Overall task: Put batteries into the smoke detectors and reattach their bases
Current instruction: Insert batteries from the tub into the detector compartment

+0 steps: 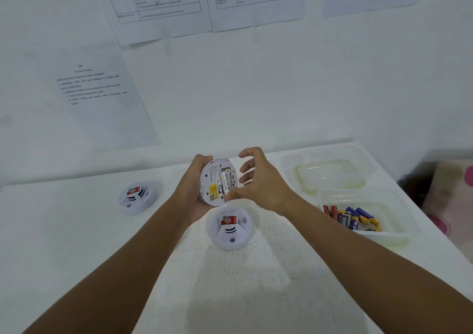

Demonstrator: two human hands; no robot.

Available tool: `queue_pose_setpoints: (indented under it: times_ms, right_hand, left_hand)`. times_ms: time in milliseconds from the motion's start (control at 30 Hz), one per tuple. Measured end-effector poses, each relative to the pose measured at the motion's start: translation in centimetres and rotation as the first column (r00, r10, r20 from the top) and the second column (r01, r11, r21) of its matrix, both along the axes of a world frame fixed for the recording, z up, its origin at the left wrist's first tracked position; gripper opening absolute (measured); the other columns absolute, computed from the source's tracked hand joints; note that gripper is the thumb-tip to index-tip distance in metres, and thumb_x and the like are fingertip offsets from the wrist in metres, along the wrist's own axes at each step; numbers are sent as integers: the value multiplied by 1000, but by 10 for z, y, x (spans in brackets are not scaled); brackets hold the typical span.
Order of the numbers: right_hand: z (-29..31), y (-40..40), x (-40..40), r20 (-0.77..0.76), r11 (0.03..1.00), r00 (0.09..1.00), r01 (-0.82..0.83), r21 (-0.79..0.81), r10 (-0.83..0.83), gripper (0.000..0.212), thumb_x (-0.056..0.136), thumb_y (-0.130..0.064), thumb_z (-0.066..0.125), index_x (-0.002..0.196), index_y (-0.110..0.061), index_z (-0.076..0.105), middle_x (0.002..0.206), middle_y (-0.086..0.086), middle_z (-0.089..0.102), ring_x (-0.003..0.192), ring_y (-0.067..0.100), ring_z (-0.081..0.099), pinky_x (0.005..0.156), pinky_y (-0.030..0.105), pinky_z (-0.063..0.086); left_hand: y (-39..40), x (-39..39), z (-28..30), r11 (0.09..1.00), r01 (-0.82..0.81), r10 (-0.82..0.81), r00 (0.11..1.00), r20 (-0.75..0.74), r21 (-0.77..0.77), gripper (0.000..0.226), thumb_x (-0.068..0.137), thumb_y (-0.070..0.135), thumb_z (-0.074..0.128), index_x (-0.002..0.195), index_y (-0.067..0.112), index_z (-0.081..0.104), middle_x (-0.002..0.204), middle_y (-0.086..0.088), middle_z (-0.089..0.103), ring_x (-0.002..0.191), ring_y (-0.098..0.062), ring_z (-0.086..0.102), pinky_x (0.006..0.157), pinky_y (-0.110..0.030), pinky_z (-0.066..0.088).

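Left hand is gripping a white smoke detector by its rim, lifting it above the white table with the open back facing the camera. A silver battery is sitting in the compartment; a yellow label is showing beside it, with black print too small to read. Right hand is hovering at the detector's right edge, thumb tip touching the lower rim, fingers spread and loosely curled, gripping nothing.

Second detector is lying face up on the table just below the hands, wearing a red sticker with a white round mark. Third detector is lying further left, same red sticker.

Clear plastic tub at right is holding loose batteries, red, blue and yellow; lettering unreadable. An empty-looking clear tub is sitting behind it.

Printed sheets are hanging on the wall, text too blurred to read.
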State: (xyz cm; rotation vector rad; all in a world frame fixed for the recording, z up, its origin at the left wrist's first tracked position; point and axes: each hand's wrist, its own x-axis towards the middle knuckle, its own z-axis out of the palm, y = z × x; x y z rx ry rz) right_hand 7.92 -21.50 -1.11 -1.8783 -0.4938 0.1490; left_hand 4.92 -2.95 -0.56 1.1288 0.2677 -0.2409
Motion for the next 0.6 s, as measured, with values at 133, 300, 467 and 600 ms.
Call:
queue_pose_setpoints:
  times_ms: [133, 300, 467, 600]
  right_hand:
    - [5, -1, 1, -113, 1000, 994, -4, 2, 5, 97, 55, -24, 101, 130, -34, 41, 113, -4, 56, 92, 11, 66, 56, 20, 48]
    - [5, 0, -1, -93, 999, 995, 33, -1, -33, 85, 54, -23, 102, 121, -32, 49, 106, -2, 63, 77, 4, 67, 51, 12, 45]
    - [2, 4, -5, 192, 999, 981, 11, 36, -17, 53, 68, -16, 94, 111, -27, 65, 96, 1, 65, 71, 10, 68, 67, 20, 55]
    - [-7, 7, -6, 326, 999, 945, -4, -34, 15, 32, 79, -16, 87, 110, -18, 80, 95, 2, 74, 82, 11, 70, 83, 29, 57]
  left_hand:
    - [-2, 0, -1, 999, 13, -14, 1000, -19, -30, 41, 91, 42, 51, 118, 16, 65, 116, -15, 60, 108, -31, 55, 92, -43, 47]
    - [-4, 1, 2, 998, 14, -14, 1000, -3, -64, 41, 90, 41, 51, 118, 14, 63, 114, -16, 61, 108, -32, 56, 91, -43, 48]
    - [-4, 5, 3, 982, -17, 22, 999, 24, -187, 33, 86, 41, 52, 100, 13, 64, 102, -12, 58, 98, -28, 54, 79, -38, 47]
    - [-5, 6, 3, 973, -39, 44, 999, 17, -228, 26, 87, 40, 52, 89, 15, 61, 90, -9, 57, 83, -24, 54, 73, -35, 45]
